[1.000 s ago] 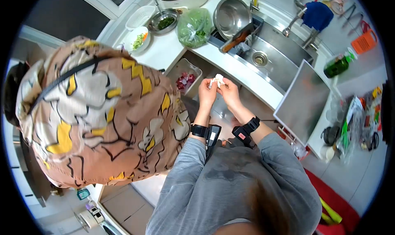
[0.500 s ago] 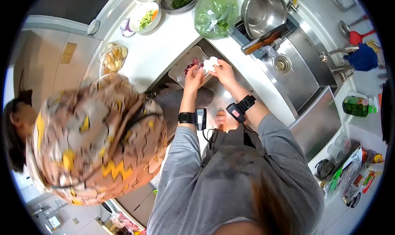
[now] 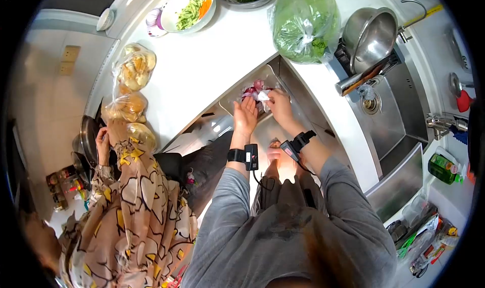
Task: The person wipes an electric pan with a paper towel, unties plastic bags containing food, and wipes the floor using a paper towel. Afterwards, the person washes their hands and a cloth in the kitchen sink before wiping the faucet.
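- Your right hand (image 3: pixel 281 106) is closed in a pinch on a small, crumpled white piece (image 3: pixel 263 95); its material is too small to tell.
- That piece is above the clear plastic bin (image 3: pixel 272 76), which sits at the inner corner of the white, smooth-topped counter (image 3: pixel 222 66), apparently below its top.
- Your left hand (image 3: pixel 244 117) is open beside the right, palm up and fingers spread towards the bin; you can see nothing in it.
- Glossy dark red and purple scraps (image 3: pixel 258 87) lie in the bin, just beyond your fingertips.
- To work cleanly, keep the pinch low and well inside the bin's rim, so loose bits fall among the scraps.
- Keep your left palm below the pinch only if you mean to catch bits; otherwise hold it aside.
- Mind your right forearm near the counter's inner edge, and the knotted clear bag of green leaves (image 3: pixel 305 24) close to that corner.
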Motion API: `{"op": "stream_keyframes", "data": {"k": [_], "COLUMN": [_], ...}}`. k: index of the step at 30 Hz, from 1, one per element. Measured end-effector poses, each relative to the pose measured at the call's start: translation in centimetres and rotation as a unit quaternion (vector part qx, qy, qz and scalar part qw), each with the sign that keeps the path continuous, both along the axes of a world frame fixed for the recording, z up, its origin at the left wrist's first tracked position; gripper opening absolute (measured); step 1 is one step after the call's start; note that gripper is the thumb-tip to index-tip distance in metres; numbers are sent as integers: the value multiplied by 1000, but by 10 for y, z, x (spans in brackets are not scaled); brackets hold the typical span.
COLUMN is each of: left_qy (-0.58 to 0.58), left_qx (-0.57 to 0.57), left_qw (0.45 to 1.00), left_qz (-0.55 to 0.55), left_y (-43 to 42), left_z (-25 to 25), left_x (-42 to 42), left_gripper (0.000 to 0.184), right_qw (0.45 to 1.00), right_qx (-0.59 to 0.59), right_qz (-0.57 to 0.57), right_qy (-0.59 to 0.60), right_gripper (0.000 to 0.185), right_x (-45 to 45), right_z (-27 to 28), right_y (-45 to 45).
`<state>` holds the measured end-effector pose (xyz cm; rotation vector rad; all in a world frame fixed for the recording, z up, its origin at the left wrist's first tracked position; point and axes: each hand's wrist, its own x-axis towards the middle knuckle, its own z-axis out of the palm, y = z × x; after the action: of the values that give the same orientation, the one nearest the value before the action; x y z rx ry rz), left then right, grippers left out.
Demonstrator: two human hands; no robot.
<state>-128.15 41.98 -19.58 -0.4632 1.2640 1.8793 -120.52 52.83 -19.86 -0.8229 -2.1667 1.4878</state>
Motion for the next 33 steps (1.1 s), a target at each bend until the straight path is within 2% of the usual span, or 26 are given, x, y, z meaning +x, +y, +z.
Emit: {"op": "stream_keyframes", "data": {"k": [2, 3, 4, 5, 6, 8, 9, 10, 12, 14, 16, 17, 18, 20, 21, 22, 24, 25, 26, 27, 28, 29, 30, 32, 33], "left_qy": [12, -24, -59, -128, -131, -97, -60, -62, 8, 14, -116, -117, -125, -132, -104, -75, -97, -66, -31, 45, 49, 97, 147, 159, 317], "left_qx": [-11, 54, 118, 52, 50, 121, 146, 142, 23, 27, 121, 123, 143, 165, 133, 101, 114, 121, 132, 23, 29, 64, 98, 89, -37], "left_qw": [1000, 998, 991, 990, 990, 987, 987, 988, 1000, 999, 984, 984, 978, 970, 980, 988, 981, 988, 991, 997, 997, 990, 979, 980, 912], "left_qz": [-12, -1, 10, 30, 30, 37, -1, -3, 9, 22, 57, 58, 88, 119, 105, 91, 126, 75, 21, -53, -52, -78, -104, -81, -257], "left_y": [5, 7, 14, 20, 19, 16, 15, 15, 16, 14, 14, 15, 15, 17, 16, 15, 11, 12, 17, 29, 28, 27, 27, 24, 23], "left_z": [-17, -25, -8, 10, 2, -20, -18, -16, -14, -12, -1, -2, -5, -1, 9, 15, 12, 7, 3, 41, 48, 55, 61, 63, 64], "left_x": [-6, -9, -8, -4, -6, -10, -8, -6, -4, -3, -3, -2, 0, 3, 5, 4, 8, 10, 11, 21, 24, 24, 22, 24, 24], "left_gripper": [71, 71, 71, 73, 73, 71, 73, 73, 73, 73, 70, 70, 69, 67, 66, 64, 65, 65, 64, 61, 61, 59, 57, 57, 54], "right_qw": [1000, 1000, 997, 987, 988, 994, 993, 993, 995, 995, 982, 971, 971, 969, 987, 987, 996, 991, 990, 984, 967, 980, 980, 999, 999], "right_qx": [21, 20, 22, 25, 22, 61, 56, 52, 73, 73, 118, 149, 150, 195, 128, 128, 20, 84, 91, 148, 203, 161, 167, 11, -26], "right_qz": [12, 12, 69, 126, 125, 90, 100, 98, 31, 51, 130, 180, 181, 105, 80, 80, 83, 105, 105, 71, 36, -32, -32, -25, -11], "right_qy": [-8, -12, 39, 92, 89, 7, -33, -33, -60, -43, 73, 49, 48, -106, -56, -52, 33, 22, 23, -64, -149, -115, -107, -45, -21], "right_gripper": [13, 13, 14, 16, 16, 20, 27, 27, 31, 32, 32, 33, 33, 35, 35, 35, 31, 25, 25, 19, 13, 14, 14, 24, 33], "right_x": [2, 1, -1, -4, -7, -15, -20, -20, -22, -17, -10, -6, -5, -7, -9, -12, -7, -7, -8, -9, -11, -15, -17, -10, -10], "right_z": [9, 7, 2, -2, -6, -15, -21, -26, -25, -10, 10, -9, -15, -27, -37, -19, 23, 37, 34, 21, 5, -16, -6, 22, 9], "right_y": [-6, -10, -16, -21, -22, -19, -14, -12, -9, -10, -24, -33, -30, -14, -8, -7, -6, -9, -8, -7, -6, -4, -1, 1, 3]}}
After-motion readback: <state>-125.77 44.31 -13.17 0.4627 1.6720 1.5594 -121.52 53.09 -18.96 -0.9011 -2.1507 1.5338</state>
